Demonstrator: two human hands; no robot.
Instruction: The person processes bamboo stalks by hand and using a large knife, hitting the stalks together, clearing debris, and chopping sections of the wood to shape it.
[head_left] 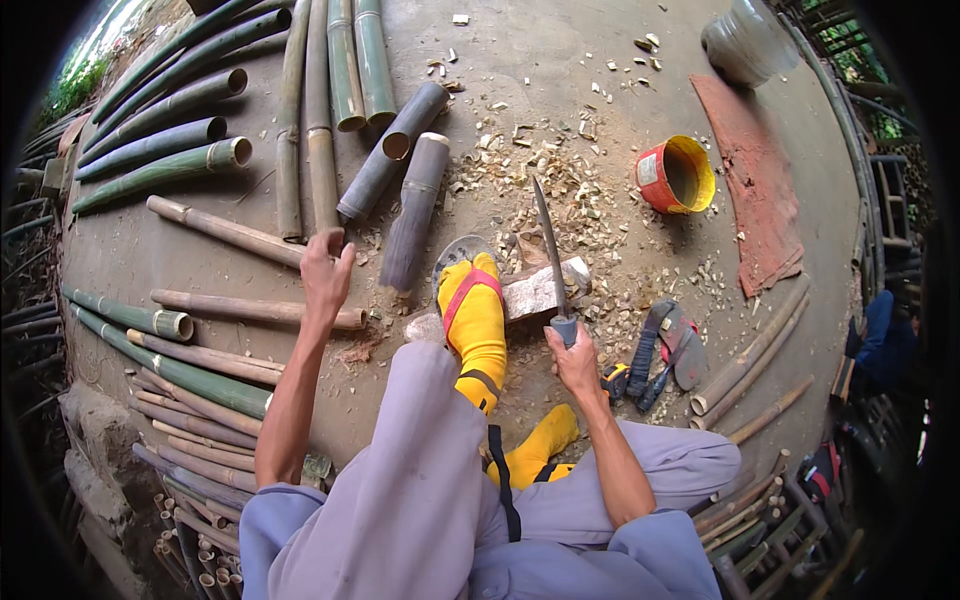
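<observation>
My right hand (577, 362) is wrapped round the grey handle of a long knife (549, 235), its narrow dark blade pointing up and away. Under the blade lies a pale chopped wood block (545, 292). My left foot, in a yellow sock (473, 325) and a red-strapped sandal, rests against that block. At the left, my left hand (325, 275) reaches to the near end of a brown bamboo pole (319, 150), fingers loosely bent and thumb apart. It is slightly blurred, and I see nothing held in it. Beside it lie two short dark bamboo pieces (412, 215).
Wood chips (560, 185) cover the ground ahead. A red and yellow bucket (665, 175) stands at the right, near a reddish sheet (750, 185). A loose sandal (688, 355) and a yellow tape measure (615, 382) lie by my right hand. Several bamboo poles (215, 370) fill the left side.
</observation>
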